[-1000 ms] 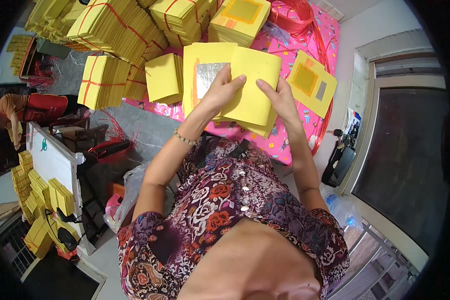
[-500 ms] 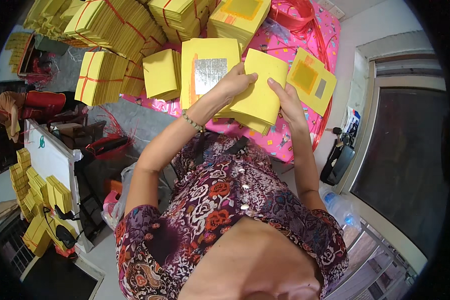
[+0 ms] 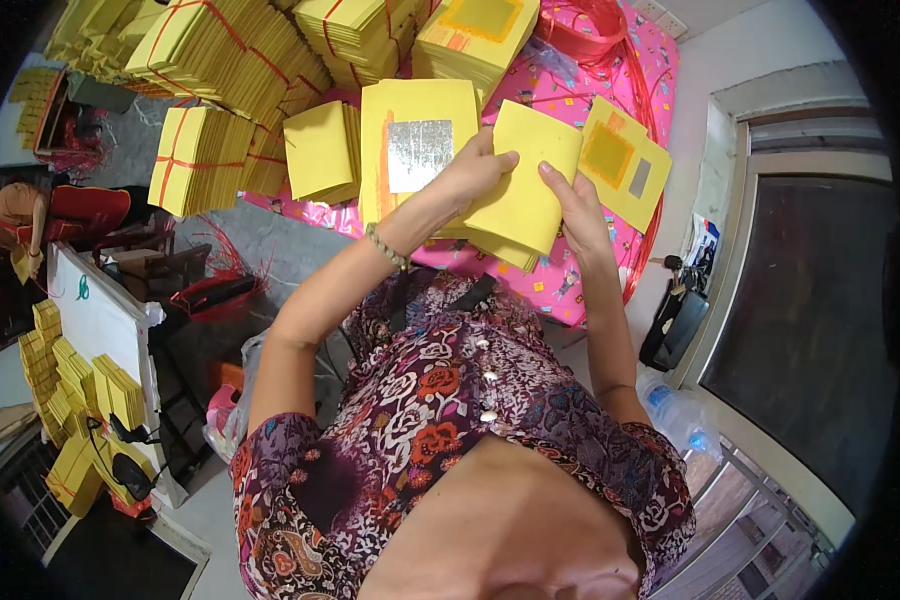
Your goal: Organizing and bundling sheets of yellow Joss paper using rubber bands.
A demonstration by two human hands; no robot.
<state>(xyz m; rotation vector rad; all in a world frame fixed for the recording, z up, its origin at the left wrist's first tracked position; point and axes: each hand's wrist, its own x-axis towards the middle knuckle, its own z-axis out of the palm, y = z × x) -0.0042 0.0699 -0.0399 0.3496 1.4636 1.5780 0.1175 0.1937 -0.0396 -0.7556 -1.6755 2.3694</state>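
Between my two hands is a folded yellow paper sheet [image 3: 530, 175], its curved plain side up. My left hand [image 3: 473, 172] pinches its left edge, thumb on top. My right hand [image 3: 578, 207] grips the right edge, with the thumb along the top and the other fingers behind. More yellow sheets show just below the folded one. Beside my left hand lies a stack of yellow paper [image 3: 420, 98] whose top sheet bears a silver foil square and an orange band. A small pile of folded yellow sheets [image 3: 318, 152] stands left of that.
Red-tied yellow paper bundles [image 3: 235, 60] crowd the far left of the pink patterned table [image 3: 560, 285]. A printed yellow sheet [image 3: 625, 165] lies right, near red plastic strips [image 3: 580, 40]. A white board table [image 3: 105, 310] and another person [image 3: 80, 208] are further left.
The folded sheet has shifted slightly to the right between my hands. Both hands keep their hold. The person at the left has moved a little.
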